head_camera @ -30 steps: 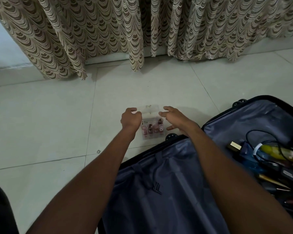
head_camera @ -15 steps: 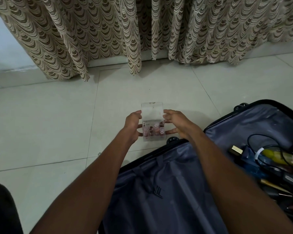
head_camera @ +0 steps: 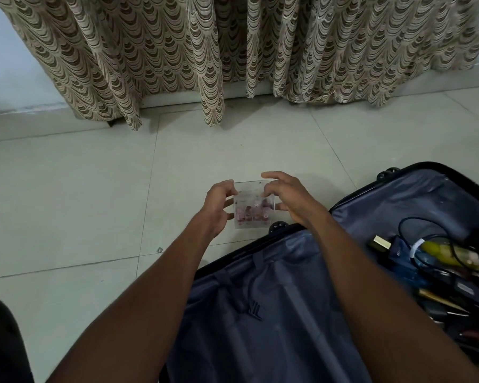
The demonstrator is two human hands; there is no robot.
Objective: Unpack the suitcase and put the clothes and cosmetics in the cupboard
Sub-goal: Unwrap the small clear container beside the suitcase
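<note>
Both hands, left [head_camera: 217, 207] and right [head_camera: 286, 199], pinch a clear plastic box [head_camera: 253, 203] of pinkish bottles, long axis pointing away, over glossy tile [head_camera: 80, 203].

The single head view looks forward and down from close above the open black suitcase with grey lining [head_camera: 260, 313], facing the brown patterned curtain [head_camera: 233, 51] beyond it.

Both bare forearms stretched forward, converging ahead of body. Left hand [head_camera: 217, 207] back-up, fingers curled inward, thumb and fingertips pinching left edge of clear box [head_camera: 253, 205]. Right hand [head_camera: 288, 200] back-up, index raised and bent, other fingers curled on box's right edge, thumb lower on same side.
</note>
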